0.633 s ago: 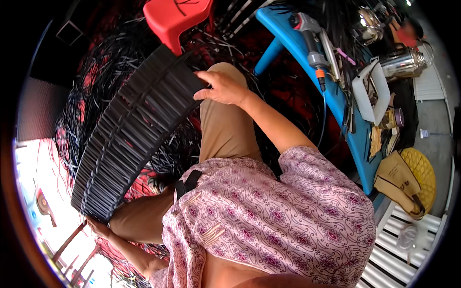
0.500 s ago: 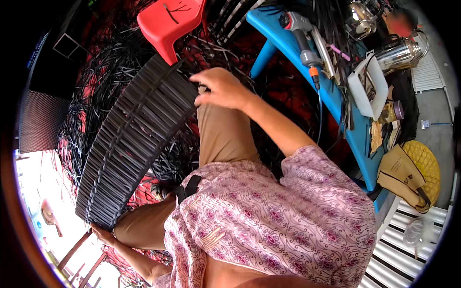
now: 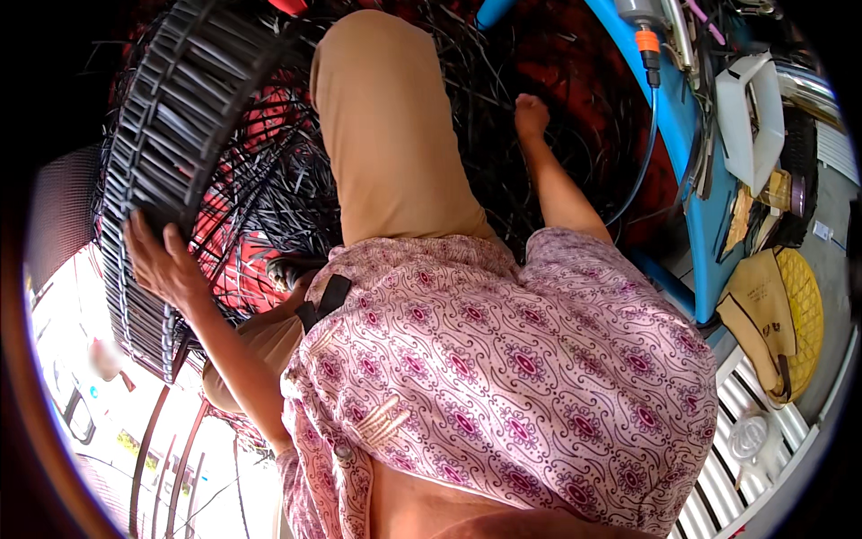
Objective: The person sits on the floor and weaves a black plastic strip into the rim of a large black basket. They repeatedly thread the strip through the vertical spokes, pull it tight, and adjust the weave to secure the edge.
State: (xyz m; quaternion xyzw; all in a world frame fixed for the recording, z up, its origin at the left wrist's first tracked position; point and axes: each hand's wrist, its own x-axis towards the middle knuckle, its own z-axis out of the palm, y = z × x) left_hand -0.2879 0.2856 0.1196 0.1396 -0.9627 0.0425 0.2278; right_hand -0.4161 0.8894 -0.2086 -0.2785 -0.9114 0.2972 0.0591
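A long curved panel woven from black strips [image 3: 180, 99] stands at the left, leaning near my knee. My left hand [image 3: 169, 268] rests on its lower part, fingers spread and pressed against the weave. Over the loose dark strips right of my raised knee, my right hand [image 3: 532, 117] reaches low, away from the panel. Its fingers look curled in; what they hold, if anything, is hidden.
Tangled black strips [image 3: 310, 198] cover a red floor around my legs. A blue table [image 3: 696, 207] at the right carries a power tool [image 3: 639, 13], a white open container [image 3: 750, 126] and a jar [image 3: 784, 192]. A blue hose [image 3: 643, 171] hangs beside it.
My right hand has left the panel's upper end and moved right and down toward the strips. My left hand has shifted from the lower end onto the weave. The panel stands further left and steeper.
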